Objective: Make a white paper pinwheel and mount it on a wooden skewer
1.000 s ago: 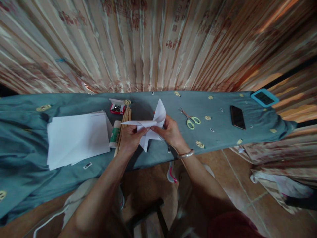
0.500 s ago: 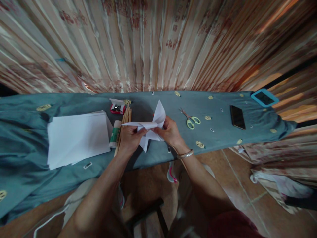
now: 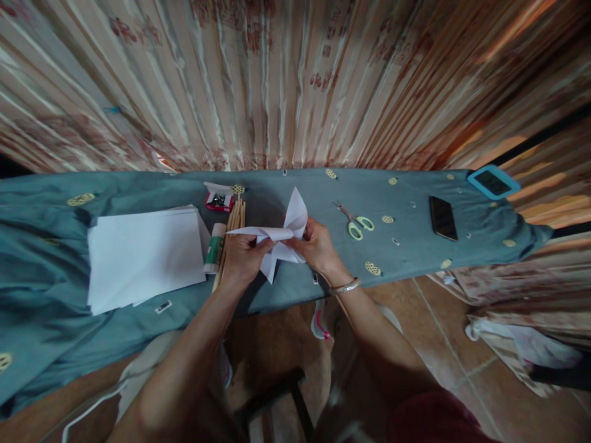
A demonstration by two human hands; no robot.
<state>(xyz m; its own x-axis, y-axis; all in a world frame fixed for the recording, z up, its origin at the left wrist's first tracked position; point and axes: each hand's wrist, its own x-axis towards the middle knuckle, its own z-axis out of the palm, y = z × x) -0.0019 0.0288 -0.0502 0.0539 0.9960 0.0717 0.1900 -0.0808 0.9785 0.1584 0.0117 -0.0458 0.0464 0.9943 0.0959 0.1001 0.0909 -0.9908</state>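
A white paper pinwheel [image 3: 295, 212] with pointed, folded blades is held above the cloth-covered table. My left hand [image 3: 244, 257] grips its left side, thumb pressed on the paper near the middle. Opposite it, my right hand [image 3: 317, 246] pinches the paper close to the centre with thumb and fingers; a silver bangle is on that wrist. Just left of my left hand lie several thin wooden sticks [image 3: 236, 215] and a green and white glue stick [image 3: 215, 249]. The fingertips behind the paper are hidden.
A stack of white paper [image 3: 145, 258] lies at the left. Behind the sticks is a small open red box [image 3: 219, 202] with dark metallic bits. Right of my hands are green-handled scissors [image 3: 354, 221], a black phone [image 3: 443, 218] and a blue-framed device [image 3: 494, 182]. A curtain [image 3: 295, 86] hangs behind.
Almost nothing differs. The upright blade of the pinwheel has shifted very slightly to the left, while both hands keep their hold.
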